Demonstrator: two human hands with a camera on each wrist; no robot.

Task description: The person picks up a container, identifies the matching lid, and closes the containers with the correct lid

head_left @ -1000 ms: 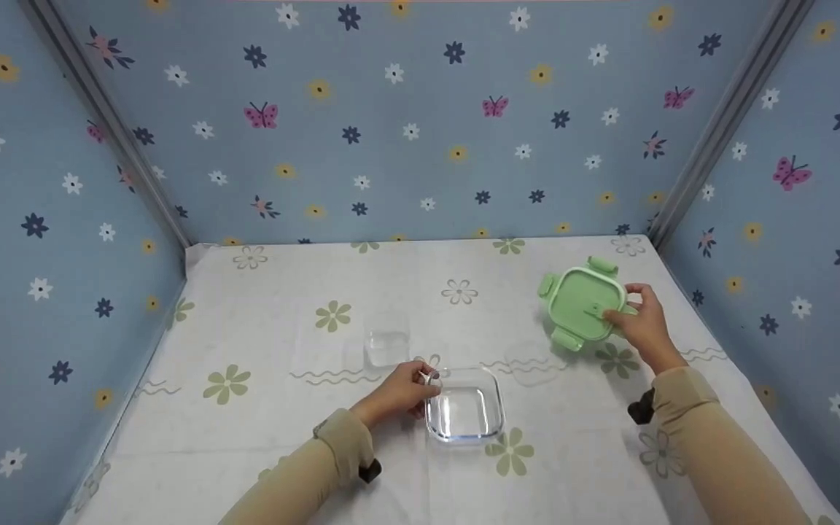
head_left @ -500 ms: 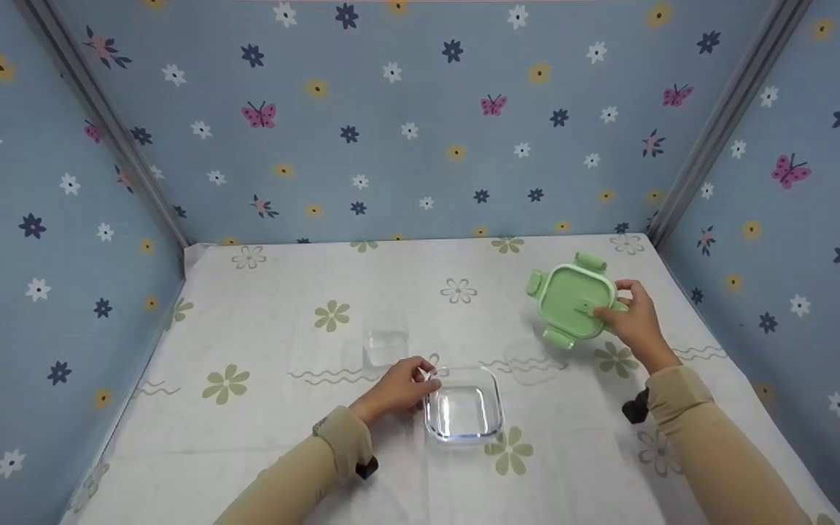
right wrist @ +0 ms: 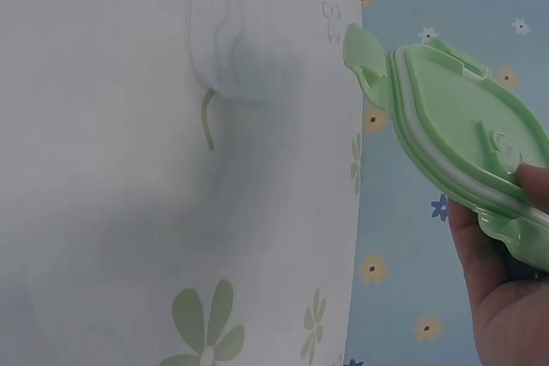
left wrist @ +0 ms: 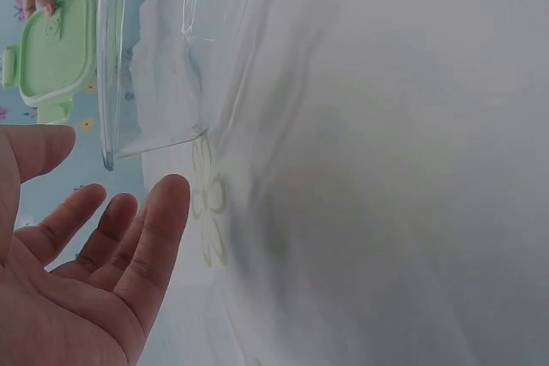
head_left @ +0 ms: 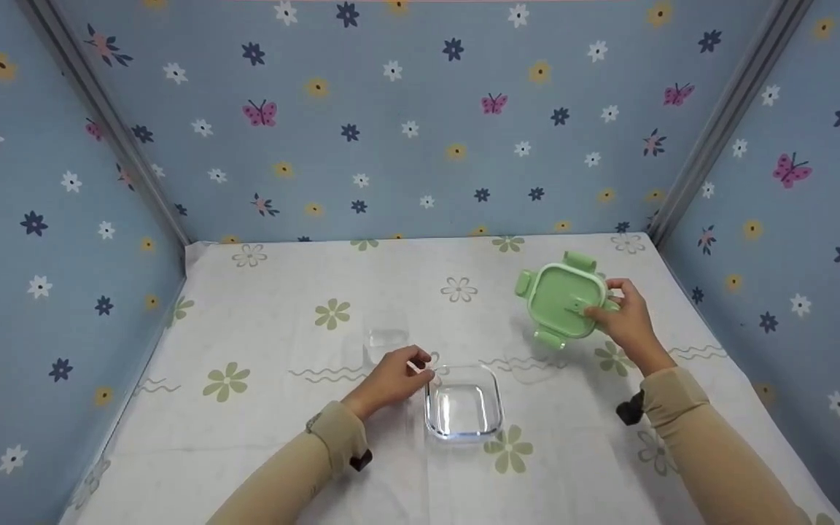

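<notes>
A square glass food container (head_left: 464,402) stands on the cloth near the middle of the head view. Just left of it is my left hand (head_left: 392,379), fingers loosely bent, holding nothing. In the left wrist view its thumb and fingers (left wrist: 154,246) are spread, with a gap between them and the glass corner. My right hand (head_left: 630,324) holds a green snap-lock lid (head_left: 567,300) above the cloth on the right. The thumb lies on the lid's face by a small raised tab, fingers behind the edge. The lid's side flaps stick outward, and a pale seal (right wrist: 420,130) runs round it.
A small clear box (head_left: 386,341) stands behind my left hand. Between the glass container and the lid lies a faint, transparent rounded thing (head_left: 533,364). White flowered cloth (head_left: 245,452) covers the table, and blue patterned panels (head_left: 420,168) enclose its back and sides.
My left hand has let go of the glass container's rim and drawn slightly left. My right hand has carried the lid a little to the left. The container has stayed in place.
</notes>
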